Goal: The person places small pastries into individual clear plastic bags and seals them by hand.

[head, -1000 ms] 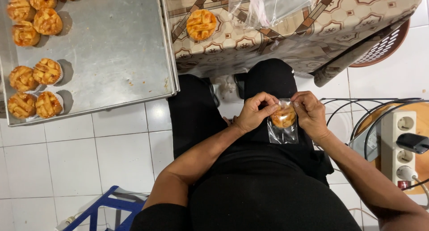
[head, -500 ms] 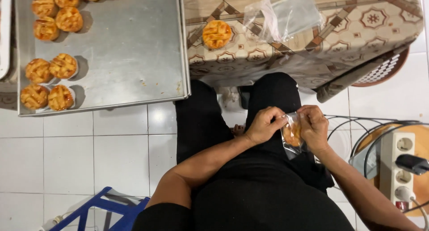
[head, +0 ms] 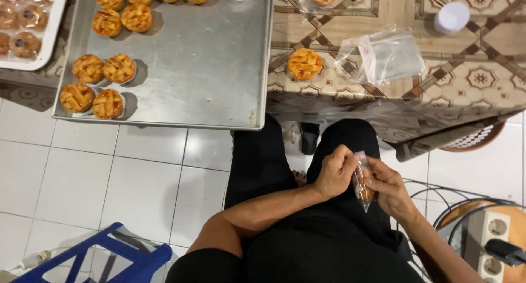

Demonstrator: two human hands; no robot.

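Note:
Over my lap, both hands pinch a small clear plastic bag (head: pixel 362 180) with a round lattice-topped pastry inside. My left hand (head: pixel 334 172) grips the bag's upper left edge. My right hand (head: pixel 390 185) holds its right side. One loose lattice pastry (head: pixel 304 64) lies on the patterned tablecloth (head: pixel 482 80) ahead, next to a pile of clear plastic bags (head: pixel 383 54). A metal tray (head: pixel 203 58) at the left carries several more pastries (head: pixel 98 84).
A white tray of wrapped pastries (head: pixel 24 28) sits at the far left. A white cup (head: pixel 451 16) stands on the table. A blue stool frame (head: pixel 109 258) is at lower left, a power strip (head: pixel 490 242) and wire rack at lower right. White floor tiles lie below.
The view has tilted so the table and tray sit lower in frame. My hands have turned the bagged pastry on edge, still held over my lap.

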